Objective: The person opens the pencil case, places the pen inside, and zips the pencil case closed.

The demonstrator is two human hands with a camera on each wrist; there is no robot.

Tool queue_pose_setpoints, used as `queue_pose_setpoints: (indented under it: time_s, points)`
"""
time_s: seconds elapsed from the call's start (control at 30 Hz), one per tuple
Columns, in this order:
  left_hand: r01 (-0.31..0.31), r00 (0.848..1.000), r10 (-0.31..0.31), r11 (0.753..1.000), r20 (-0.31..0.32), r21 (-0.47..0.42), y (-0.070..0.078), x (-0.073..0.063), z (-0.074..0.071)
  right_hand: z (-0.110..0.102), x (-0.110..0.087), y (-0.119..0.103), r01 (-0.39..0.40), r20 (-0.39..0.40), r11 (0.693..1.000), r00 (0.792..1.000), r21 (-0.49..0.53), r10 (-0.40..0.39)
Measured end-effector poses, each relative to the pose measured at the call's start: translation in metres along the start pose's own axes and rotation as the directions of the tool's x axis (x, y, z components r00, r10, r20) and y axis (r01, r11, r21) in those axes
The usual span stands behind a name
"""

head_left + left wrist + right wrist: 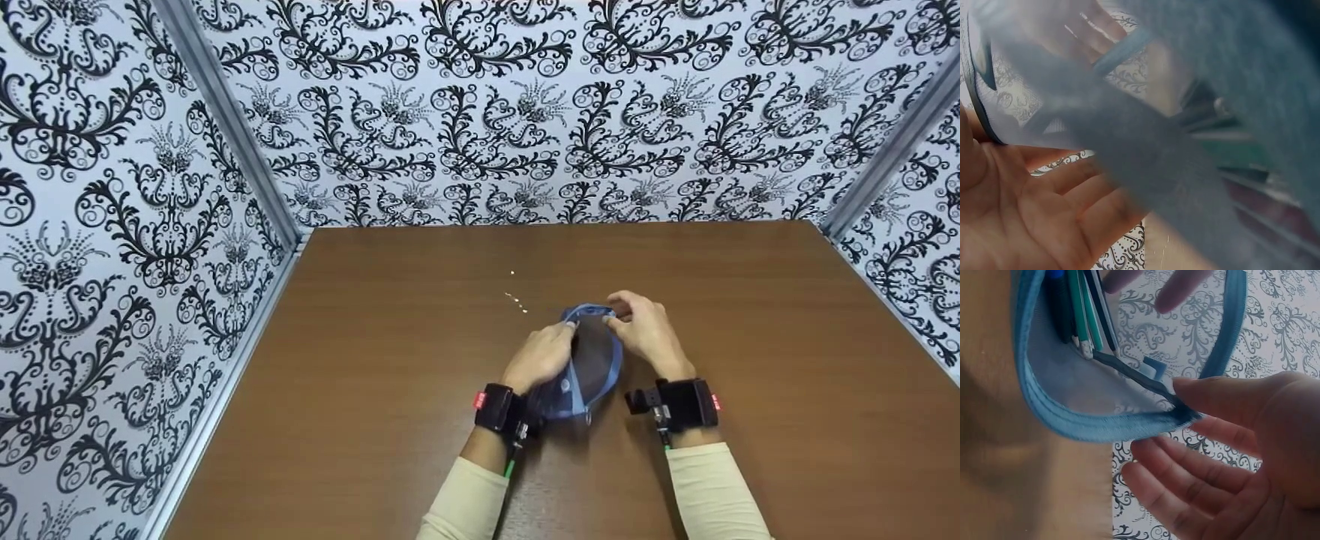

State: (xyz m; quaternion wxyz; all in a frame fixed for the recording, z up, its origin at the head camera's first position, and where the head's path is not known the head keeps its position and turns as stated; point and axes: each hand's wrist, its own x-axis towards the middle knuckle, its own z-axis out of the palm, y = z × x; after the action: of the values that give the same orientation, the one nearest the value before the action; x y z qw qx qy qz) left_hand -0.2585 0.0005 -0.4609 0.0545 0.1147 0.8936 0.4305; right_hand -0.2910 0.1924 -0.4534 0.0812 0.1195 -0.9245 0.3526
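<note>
A see-through mesh pencil pouch with blue edging hangs unzipped between the two hands, over the table. My left hand holds its left edge near the top, thumb at the rim; the left wrist view shows the palm beside the blurred mesh. The far corner of the zip band is pinched by my right hand, its thumb on top and the other fingers loosely bent below. Inside lie several pens and pencils, among them a green pencil and a dark blue pen.
Small white bits lie on the brown wooden table, left of the pouch toward the back. Patterned panels enclose the table at the back and sides. Each wrist wears a black camera strap with a cable.
</note>
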Motion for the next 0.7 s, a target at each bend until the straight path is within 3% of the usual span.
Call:
queue_pose_setpoints:
  time_s: [0.13,0.3,0.47,0.7]
  points:
    - [-0.005,1.0,0.004,1.0,0.012,0.013,0.001,-0.001,0.001,0.001,0.0,0.002,0.042,-0.045,0.999,0.998,-0.017,-0.042]
    - [0.008,0.999,-0.008,1.0,0.044,-0.008,0.002,-0.002,0.001,-0.001,0.0,0.004,0.026,-0.076,0.999,0.997,-0.042,-0.029]
    - [-0.032,0.994,0.03,0.999,0.103,0.018,0.002,-0.003,0.0,-0.008,-0.001,0.004,-0.025,-0.088,0.999,0.996,-0.03,0.023]
    - [-0.071,0.985,0.067,0.997,0.157,0.022,0.0,-0.005,-0.004,-0.018,-0.003,0.004,-0.179,-0.123,0.984,0.976,0.028,0.181]
